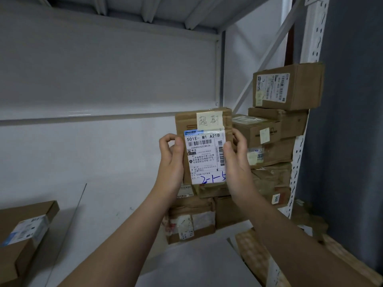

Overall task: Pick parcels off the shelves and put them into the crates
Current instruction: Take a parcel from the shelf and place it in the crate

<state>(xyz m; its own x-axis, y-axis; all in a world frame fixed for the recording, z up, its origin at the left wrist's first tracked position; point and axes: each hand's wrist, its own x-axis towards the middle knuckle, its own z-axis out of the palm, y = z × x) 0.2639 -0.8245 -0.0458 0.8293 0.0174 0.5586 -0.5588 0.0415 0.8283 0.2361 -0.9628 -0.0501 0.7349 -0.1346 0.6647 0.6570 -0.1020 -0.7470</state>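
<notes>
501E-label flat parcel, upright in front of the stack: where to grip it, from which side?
Grip the two long side edges, one hand from each side, as the left hand and right hand do. The parcel is flat and upright, label toward the camera, so both edges are free; the stacked boxes close behind likely hinder a reach from the back.

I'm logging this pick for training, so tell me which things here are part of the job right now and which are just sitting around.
In the job: small brown cardboard parcel with white label, gripped by left hand and right hand.
Just there: stack of brown cardboard parcels, flat brown cardboard box at lower left, white metal shelf upright.
</notes>
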